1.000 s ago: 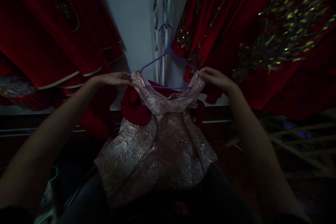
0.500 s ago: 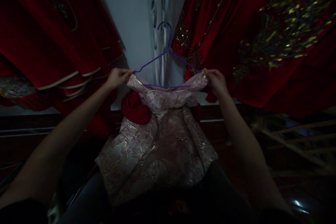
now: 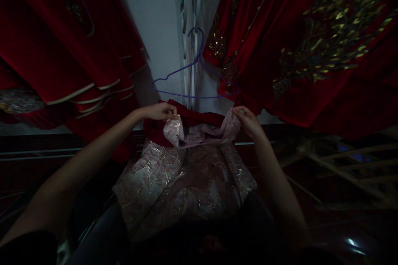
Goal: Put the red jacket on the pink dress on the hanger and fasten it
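A small pink and gold brocade dress (image 3: 186,174) with a dark red lining hangs down in front of me. My left hand (image 3: 160,112) pinches its left shoulder. My right hand (image 3: 245,119) grips its right shoulder. A purple wire hanger (image 3: 194,70) hangs bare on the white wall just above both hands, apart from the dress.
Dark red garments (image 3: 62,49) with pale trim hang at the left. A red cloth with gold sequin embroidery (image 3: 323,45) hangs at the right. White strips (image 3: 190,16) run down the wall behind the hanger. Pale thin rods (image 3: 348,165) lie low at the right.
The dress has come off the purple hanger. Both hands pulled its shoulders down and inward, and the hanger now hangs bare above them.
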`<state>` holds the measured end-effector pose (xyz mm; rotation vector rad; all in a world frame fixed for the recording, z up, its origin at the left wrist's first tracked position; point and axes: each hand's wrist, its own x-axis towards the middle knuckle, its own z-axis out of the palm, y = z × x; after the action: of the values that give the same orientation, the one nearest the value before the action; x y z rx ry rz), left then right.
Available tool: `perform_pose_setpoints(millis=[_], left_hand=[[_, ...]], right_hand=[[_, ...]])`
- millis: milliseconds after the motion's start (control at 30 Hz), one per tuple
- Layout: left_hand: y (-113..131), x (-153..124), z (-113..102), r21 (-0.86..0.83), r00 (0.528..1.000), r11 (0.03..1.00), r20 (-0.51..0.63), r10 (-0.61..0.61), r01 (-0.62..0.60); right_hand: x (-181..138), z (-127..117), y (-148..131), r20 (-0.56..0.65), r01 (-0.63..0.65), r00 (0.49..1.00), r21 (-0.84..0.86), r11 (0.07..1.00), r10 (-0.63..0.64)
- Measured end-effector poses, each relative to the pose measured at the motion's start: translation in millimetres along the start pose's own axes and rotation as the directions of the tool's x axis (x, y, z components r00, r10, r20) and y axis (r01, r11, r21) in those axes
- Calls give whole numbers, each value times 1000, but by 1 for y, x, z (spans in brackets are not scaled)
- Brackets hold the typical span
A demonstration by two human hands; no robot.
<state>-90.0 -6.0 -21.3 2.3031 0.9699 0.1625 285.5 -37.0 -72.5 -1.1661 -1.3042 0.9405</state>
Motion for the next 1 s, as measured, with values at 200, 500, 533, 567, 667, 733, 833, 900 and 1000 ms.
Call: perform_pose_setpoints(millis=[200,500,533,567,667,733,833,900,1000], left_hand=[[48,64,8,509,860,831,-297,415,-225],[41,75,81,626,807,779,-444,389,-31],[44,68,82,622,800,782,-453,393,-32],[48,61,82,620,797,784,-456,397,-35],[60,40,76,633,795,774,-457,399,-25],[65,29,71,645,801,764,-458,386,1],[66,16,67,658,817,752,-453,356,38],[65,10,65,676,826,735,-445,347,56],[64,6,63,693,832,718,-435,344,66]], right_hand=[[-12,14,-21,8,66,998,15,998,-66],[-4,2,-13,-165,63,984,-16,998,-65],[-1,0,-9,-221,51,974,-1,999,-50],[2,-2,-5,-279,45,959,16,999,-39],[9,-8,7,-422,65,906,60,996,-34],[11,-12,12,-460,86,887,68,994,-45],[14,-14,16,-449,114,890,62,992,-75],[15,-13,16,-435,126,896,69,990,-83],[15,-11,13,-430,139,898,66,988,-97]])
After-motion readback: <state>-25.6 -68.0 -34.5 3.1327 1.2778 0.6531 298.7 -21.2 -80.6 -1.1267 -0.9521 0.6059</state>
